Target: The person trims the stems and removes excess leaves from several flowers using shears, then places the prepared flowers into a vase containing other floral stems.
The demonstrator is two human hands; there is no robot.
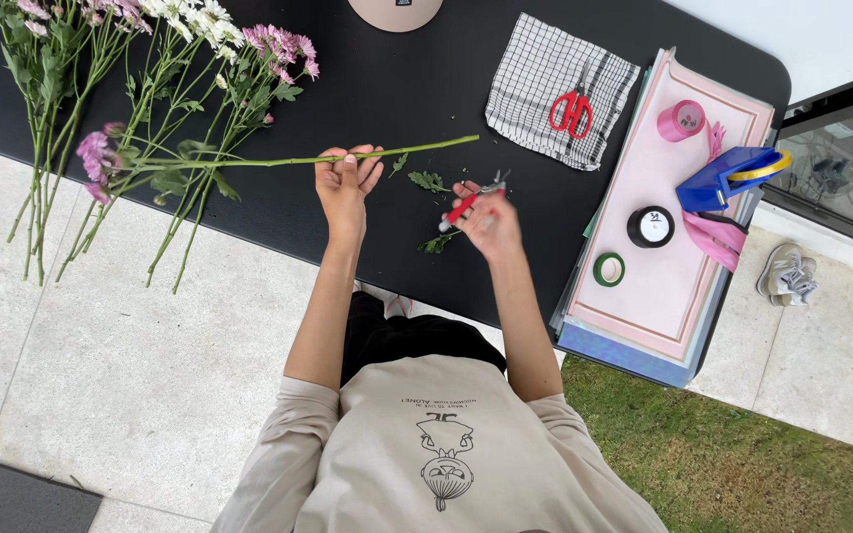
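Note:
My left hand (pixel 346 183) is closed around a long green flower stem (pixel 278 160) lying across the black table (pixel 367 89). The stem's pink bloom (pixel 96 158) points left and its cut end reaches right, toward the checked cloth. My right hand (pixel 486 219) grips red-handled pruning snips (pixel 466 202) just right of the left hand, below the stem and apart from it. Stripped green leaves (pixel 429 182) lie on the table between the two hands, and more leaf bits (pixel 436 243) lie below the snips.
A bunch of pink and white flowers (pixel 150 69) lies at the table's left. Red scissors (pixel 571 111) rest on a checked cloth (pixel 545 74). Stacked pink paper sheets (pixel 673 286) hold ribbon rolls, a green tape roll (pixel 608 268) and a blue dispenser (pixel 728 176). A pair of shoes (pixel 787 276) stands on the paving.

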